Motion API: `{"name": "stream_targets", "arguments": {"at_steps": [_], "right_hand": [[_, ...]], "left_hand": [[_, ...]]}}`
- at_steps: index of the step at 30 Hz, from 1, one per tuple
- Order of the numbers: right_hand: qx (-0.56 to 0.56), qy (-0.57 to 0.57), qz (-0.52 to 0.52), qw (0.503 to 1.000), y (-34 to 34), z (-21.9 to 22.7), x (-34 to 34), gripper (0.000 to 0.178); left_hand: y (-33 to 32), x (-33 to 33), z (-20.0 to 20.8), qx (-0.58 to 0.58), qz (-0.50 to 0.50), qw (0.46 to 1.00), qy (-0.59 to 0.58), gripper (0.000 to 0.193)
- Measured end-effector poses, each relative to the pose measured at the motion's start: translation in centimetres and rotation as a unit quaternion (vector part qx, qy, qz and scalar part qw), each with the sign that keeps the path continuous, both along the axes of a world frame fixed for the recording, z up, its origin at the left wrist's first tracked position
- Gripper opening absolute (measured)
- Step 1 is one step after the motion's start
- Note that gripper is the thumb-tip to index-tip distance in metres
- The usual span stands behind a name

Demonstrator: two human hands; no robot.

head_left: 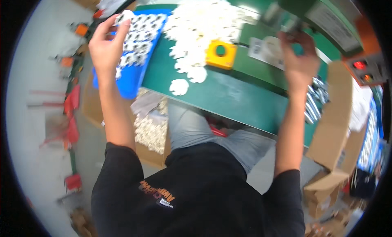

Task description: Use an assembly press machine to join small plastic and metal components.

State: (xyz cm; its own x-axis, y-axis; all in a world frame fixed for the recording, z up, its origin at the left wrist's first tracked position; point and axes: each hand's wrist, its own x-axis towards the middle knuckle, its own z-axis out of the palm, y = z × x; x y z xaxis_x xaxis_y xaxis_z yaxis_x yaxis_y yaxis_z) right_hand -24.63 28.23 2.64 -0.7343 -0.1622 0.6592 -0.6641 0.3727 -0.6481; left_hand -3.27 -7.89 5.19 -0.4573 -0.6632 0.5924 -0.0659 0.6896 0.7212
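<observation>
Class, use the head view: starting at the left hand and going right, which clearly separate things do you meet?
Left hand → lone white disc → yellow block → right hand → orange box with lit lamps.

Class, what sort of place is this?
Probably a small-parts assembly workshop: a heap of white parts lies on a green workbench, a blue tray holds rows of pieces, and an orange box with lit lamps shows at right.
</observation>
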Motion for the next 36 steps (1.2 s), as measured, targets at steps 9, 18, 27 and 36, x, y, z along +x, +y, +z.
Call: {"name": "stream_targets", "arguments": {"at_steps": [9, 18, 27, 36], "right_hand": [[0.087, 0.055, -0.09, 0.991, 1.7, -2.6, -3.6, 0.029], [0.049, -0.036, -0.047, 0.997, 3.6, -1.6, 0.2, 0.03], [0.099, -0.038, -0.049, 0.993, 6.7, -2.6, 1.0, 0.029], [0.075, 0.014, 0.068, 0.995, 6.6, -4.3, 6.1, 0.045]], "left_hand": [[-1.7, 12.9, -3.7, -0.093, 0.084, 0.94, -0.318, 0.049], [-1.2, 13.3, -7.5, -0.156, 0.111, 0.894, -0.404, 0.047], [-5.6, 14.5, -7.3, -0.186, 0.145, 0.879, -0.415, 0.046], [-6.4, 13.7, -7.8, -0.206, 0.17, 0.866, -0.422, 0.052]]}}
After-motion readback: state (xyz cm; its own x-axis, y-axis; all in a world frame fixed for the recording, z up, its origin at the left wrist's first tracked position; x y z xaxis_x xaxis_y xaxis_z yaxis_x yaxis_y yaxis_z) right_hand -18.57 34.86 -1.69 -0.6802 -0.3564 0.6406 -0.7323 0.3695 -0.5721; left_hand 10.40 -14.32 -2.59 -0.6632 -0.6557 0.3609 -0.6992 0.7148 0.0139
